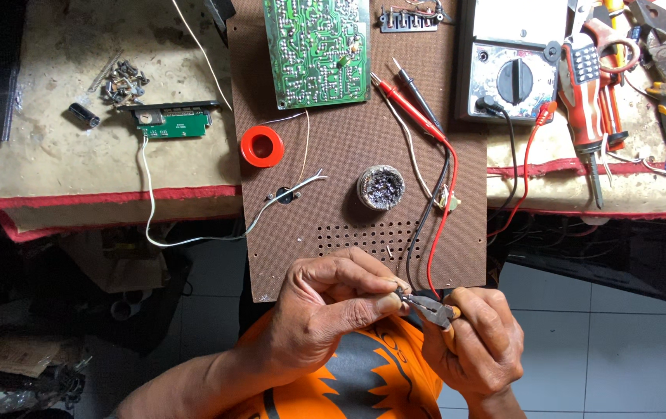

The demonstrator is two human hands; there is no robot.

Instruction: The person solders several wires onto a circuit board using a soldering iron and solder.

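The hands sit closest, low over an orange shirt. The right hand is closed around small pliers, whose tips point left and nip a tiny part. The left hand pinches that same part between thumb and fingertips, so both hands meet at one spot just off the near edge of a brown board. What the part is, I can't make out; it's too small.

Red and black leads run down the board to the hands. Further up sit a round tin of dark, glittery stuff, a red ring, and a green circuit board. A meter lies at the board's upper right, with screwdrivers beside it. Off to the left, on the pale bench, a smaller green board rests near a heap of screws.
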